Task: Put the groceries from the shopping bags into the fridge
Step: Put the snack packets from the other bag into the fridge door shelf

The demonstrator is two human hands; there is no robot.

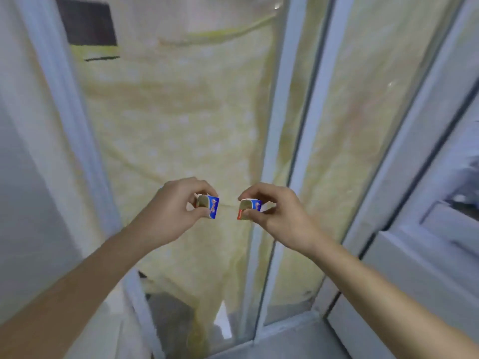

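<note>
My left hand pinches a small blue, white and gold carton between thumb and fingers. Level with it and a short gap to the right, my right hand holds a second small carton of the same kind, with a red edge showing. Both cartons are held up in the air in front of a glass window. No fridge and no shopping bags are in view.
A sliding glass window with white frames fills the view, with yellowish dotted fabric behind it. A white sill runs along the bottom. White moulded frame parts stand at the right, a pale wall at the left.
</note>
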